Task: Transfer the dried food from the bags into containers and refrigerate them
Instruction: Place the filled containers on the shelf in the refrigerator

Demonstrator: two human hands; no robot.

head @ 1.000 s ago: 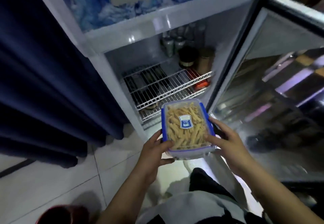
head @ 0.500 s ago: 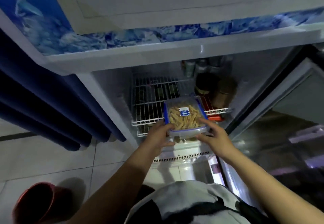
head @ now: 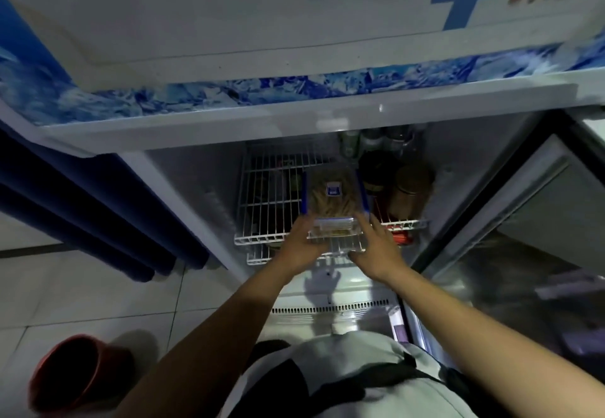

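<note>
Both hands (head: 302,244) (head: 376,250) have slid container (head: 332,196) in — onto shelf (head: 271,208)

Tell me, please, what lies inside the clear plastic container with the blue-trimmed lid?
The clear plastic container holds pale tan stick-shaped dried food, seen through lid and wall. A small blue label covers part of it; what lies deeper cannot be seen.

The left hand (head: 302,247) hides the near left corner of the clear blue-rimmed food container (head: 334,201). Small cans (head: 370,142) at the far back are blurred. The dark red round bowl (head: 75,372) is too dim to read inside.
</note>
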